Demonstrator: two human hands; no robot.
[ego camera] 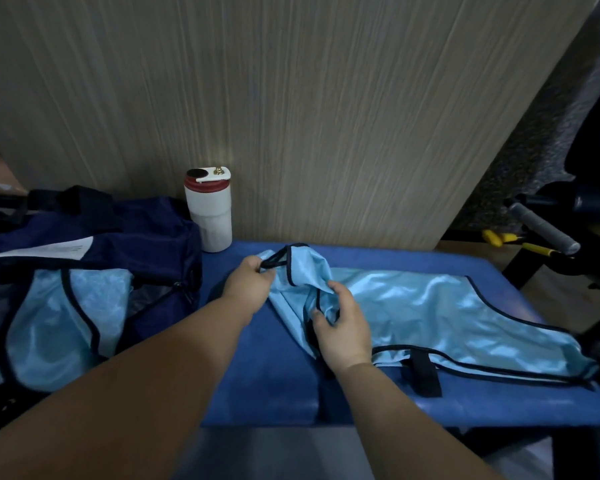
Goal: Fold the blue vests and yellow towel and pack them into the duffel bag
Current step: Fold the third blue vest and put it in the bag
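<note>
- Left hand (248, 284) pinches the black strap of the blue vest (447, 313), at its 1 o'clock.
- Right hand (342, 327) grips the bunched vest edge; the body spreads toward 3 o'clock.
- Second vest (49, 327) lies in the duffel bag (146, 244), at 9 o'clock.

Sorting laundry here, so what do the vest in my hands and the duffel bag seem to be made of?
Vest: thin, glossy synthetic, likely polyester; it shines and drapes in soft folds. Duffel bag: navy woven fabric, probably nylon; matte and slumped.
</note>
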